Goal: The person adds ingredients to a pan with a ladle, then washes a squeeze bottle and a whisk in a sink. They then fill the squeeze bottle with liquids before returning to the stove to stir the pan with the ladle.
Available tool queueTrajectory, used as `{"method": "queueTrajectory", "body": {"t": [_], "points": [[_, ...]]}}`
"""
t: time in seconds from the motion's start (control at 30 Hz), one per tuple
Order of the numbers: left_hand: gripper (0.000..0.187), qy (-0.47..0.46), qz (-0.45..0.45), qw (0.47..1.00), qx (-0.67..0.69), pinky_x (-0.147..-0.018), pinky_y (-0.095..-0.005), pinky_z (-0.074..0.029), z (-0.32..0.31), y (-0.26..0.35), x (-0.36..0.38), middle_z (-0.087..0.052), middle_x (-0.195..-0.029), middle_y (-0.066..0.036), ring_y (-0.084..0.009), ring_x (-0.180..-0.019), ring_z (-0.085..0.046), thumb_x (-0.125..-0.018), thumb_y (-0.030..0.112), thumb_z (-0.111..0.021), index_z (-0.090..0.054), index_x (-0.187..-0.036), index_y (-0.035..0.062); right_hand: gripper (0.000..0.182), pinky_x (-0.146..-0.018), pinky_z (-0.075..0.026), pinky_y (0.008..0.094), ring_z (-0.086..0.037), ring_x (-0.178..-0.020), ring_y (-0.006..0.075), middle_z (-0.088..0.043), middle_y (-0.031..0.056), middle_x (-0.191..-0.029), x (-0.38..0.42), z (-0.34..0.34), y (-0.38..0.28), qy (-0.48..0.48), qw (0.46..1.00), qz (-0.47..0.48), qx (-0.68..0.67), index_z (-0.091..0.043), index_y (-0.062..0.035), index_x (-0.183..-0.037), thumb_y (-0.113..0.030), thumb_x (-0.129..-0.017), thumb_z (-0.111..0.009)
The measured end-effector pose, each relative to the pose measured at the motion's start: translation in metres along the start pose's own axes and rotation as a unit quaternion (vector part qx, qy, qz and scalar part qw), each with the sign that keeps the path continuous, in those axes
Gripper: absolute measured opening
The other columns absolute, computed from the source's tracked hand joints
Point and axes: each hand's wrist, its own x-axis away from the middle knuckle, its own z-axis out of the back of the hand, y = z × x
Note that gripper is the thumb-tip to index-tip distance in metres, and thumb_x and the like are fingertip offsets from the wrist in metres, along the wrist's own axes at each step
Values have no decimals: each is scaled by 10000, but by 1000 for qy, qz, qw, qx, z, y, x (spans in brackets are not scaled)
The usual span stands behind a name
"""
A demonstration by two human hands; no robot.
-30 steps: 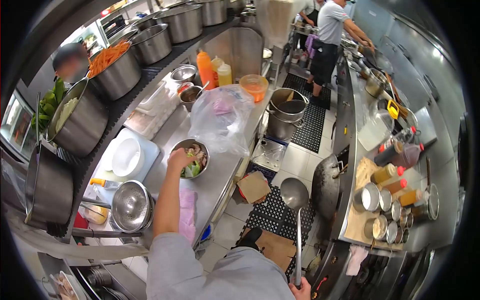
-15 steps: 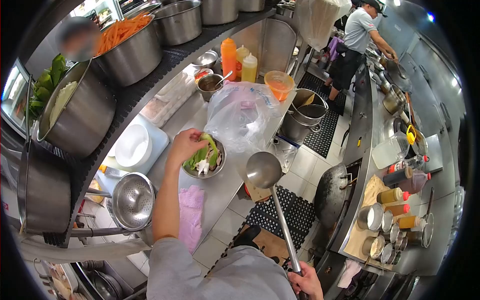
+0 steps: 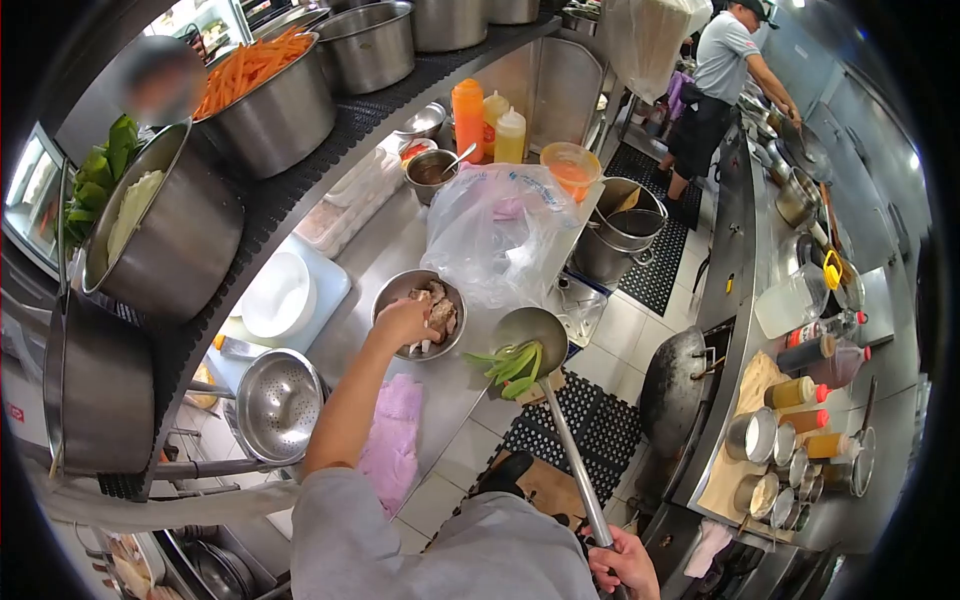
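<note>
My left hand [image 3: 405, 322] reaches into a metal bowl [image 3: 389, 292] on the steel counter, its fingers bent against pale brown sliced pieces [image 3: 440, 312]; the fingertips are partly hidden. My right hand [image 3: 622, 566] grips the long handle of a ladle [image 3: 528, 326] near its lower end. Green vegetable pieces [image 3: 518, 366] lie in the ladle's bowl and hang over its left edge. The ladle is just right of the metal bowl. Below the bowl lies a pink cloth [image 3: 393, 425]. A clear plastic bag [image 3: 492, 240] rests behind the bowl.
A colander [image 3: 280, 405] and white bowls [image 3: 279, 295] are at left, under a shelf with pots of carrots [image 3: 255, 70] and greens. Sauce bottles [image 3: 467, 120] stand behind. A wok [image 3: 672, 385], squeeze bottles [image 3: 790, 392] and a co-worker [image 3: 725, 65] are at right.
The green pieces have gone from the metal bowl and now lie in the ladle. My left hand has moved from the greens to the sliced pieces. The view has shifted slightly.
</note>
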Motion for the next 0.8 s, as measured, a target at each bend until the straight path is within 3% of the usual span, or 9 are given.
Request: {"method": "queueTrajectory", "body": {"t": [0.07,0.33,0.4,0.43,0.53,0.6,0.67,0.7,0.8], "points": [[356,9,17,1000,8,-786,-386,-490,-7,3,1,-642,-914,-150,-295,-898,-607,-637,334,-715,-648,-880,82,321,-302,-280,212,-337,-332,56,-424,-31,-520,3,-1,10,35,997,68,-19,-501,-26,-1144,-72,-834,-570],[222,3,22,1000,-17,-694,-348,-519,-3,-5,-5,-652,-760,-153,-274,-733,-643,-590,230,-720,-651,-644,26,326,-302,-276,227,-335,-334,66,-397,-13,-521,3,18,22,34,998,33,-29,-469,-12,-1169,-34,-848,-524],[222,-54,84,977,189,-657,-294,-512,18,-9,4,-648,-725,-133,-200,-657,-643,-590,205,-730,-638,-642,10,336,-310,-277,234,-330,-336,63,-382,-1,-516,-1,25,28,8,999,16,-46,-449,2,-1173,-4,-846,-527],[211,-62,92,960,258,-608,-254,-493,23,-14,5,-628,-672,-81,-127,-578,-605,-625,197,-733,-637,-676,16,331,-310,-273,230,-326,-336,59,-382,-2,-516,-1,24,29,-8,998,15,-61,-449,3,-1170,-2,-848,-526],[190,-24,51,938,341,-585,-242,-475,48,5,18,-605,-639,-32,-99,-563,-574,-677,192,-722,-642,-736,30,319,-315,-267,221,-323,-339,54,-382,-7,-516,-2,23,31,-32,996,16,-87,-452,4,-1167,-9,-857,-526],[210,-57,4,934,353,-587,-231,-467,57,27,22,-627,-728,-29,-86,-618,-583,-729,194,-727,-633,-821,30,313,-321,-267,218,-325,-342,53,-382,-11,-517,-3,22,32,-37,994,15,-98,-454,3,-1166,-17,-863,-529],[262,-134,-46,863,485,-643,-228,-470,59,60,23,-631,-847,-50,-98,-730,-596,-747,207,-730,-632,-917,33,306,-317,-257,211,-315,-341,44,-375,-16,-513,-4,19,31,-42,994,21,-103,-456,7,-1161,-21,-865,-528],[393,-59,-78,909,406,-632,-248,-471,60,74,26,-628,-869,-67,-99,-709,-583,-737,285,-742,-623,-980,0,311,-316,-255,211,-307,-340,42,-376,-18,-514,-5,20,31,-49,993,20,-105,-449,7,-1169,-17,-867,-520],[398,51,-76,928,361,-654,-262,-478,60,95,24,-634,-930,-63,-131,-743,-594,-753,285,-726,-617,-1006,-2,322,-315,-252,210,-301,-338,43,-374,-18,-513,-2,25,37,-74,988,28,-132,-439,-1,-1183,-12,-870,-509]]}}
